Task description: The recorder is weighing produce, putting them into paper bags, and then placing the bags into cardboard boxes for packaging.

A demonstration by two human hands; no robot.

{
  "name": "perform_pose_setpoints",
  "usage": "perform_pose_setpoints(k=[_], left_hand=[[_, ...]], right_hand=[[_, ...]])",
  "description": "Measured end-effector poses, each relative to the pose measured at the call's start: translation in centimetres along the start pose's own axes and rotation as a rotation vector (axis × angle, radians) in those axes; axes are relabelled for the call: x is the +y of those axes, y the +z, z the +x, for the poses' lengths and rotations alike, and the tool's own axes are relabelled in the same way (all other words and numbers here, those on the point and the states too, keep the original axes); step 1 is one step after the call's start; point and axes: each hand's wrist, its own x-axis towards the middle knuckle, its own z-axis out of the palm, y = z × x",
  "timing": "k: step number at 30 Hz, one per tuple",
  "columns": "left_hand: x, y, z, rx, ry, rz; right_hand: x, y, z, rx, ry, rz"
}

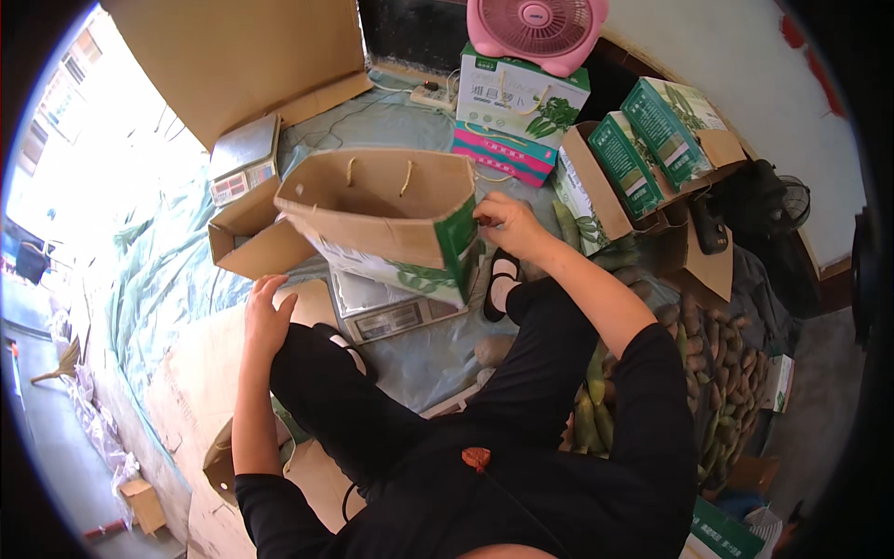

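In front of me is an open-topped cardboard carton, brown inside, with green and white printed sides and rope handles. It stands over a flat metal scale, and its inside bottom is hidden from view. My right hand is at the carton's right end, fingers curled against its green side wall. My left hand hovers beside my left knee, fingers apart and bent, holding nothing. It is apart from the carton's lower left side.
A pink fan tops a stack of printed cartons at the back. Green cartons stand at right, above many long green radishes piled on the floor. Left lie a silver-topped device, an open brown box and plastic sheeting.
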Motion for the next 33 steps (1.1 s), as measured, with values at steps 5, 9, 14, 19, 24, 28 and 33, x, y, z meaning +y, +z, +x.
perform_pose_setpoints(k=[5,9,14,19,24,28,33], left_hand=[[0.5,0.0,0.3,-0.015,0.001,0.011],[0.8,0.3,0.6,-0.044,-0.028,-0.003],[1.5,0.5,0.9,-0.061,-0.038,-0.009],[1.5,0.9,1.1,-0.068,-0.001,0.023],[2.0,1.3,1.5,-0.09,0.015,0.045],[2.7,1.5,1.8,-0.103,0.009,0.072],[2.5,1.6,1.7,-0.101,0.012,0.09]], right_hand=[[5.7,0.0,-0.6,-0.114,0.307,-0.085],[5.5,-0.3,-0.8,-0.052,0.81,0.224],[5.8,-1.5,-0.6,0.122,0.944,0.392],[6.3,-0.5,-0.7,0.082,0.931,0.248],[7.3,0.9,0.4,0.045,0.921,0.104],[8.2,1.3,1.8,0.038,0.864,-0.014],[6.0,0.8,2.3,0.06,0.841,-0.006]])
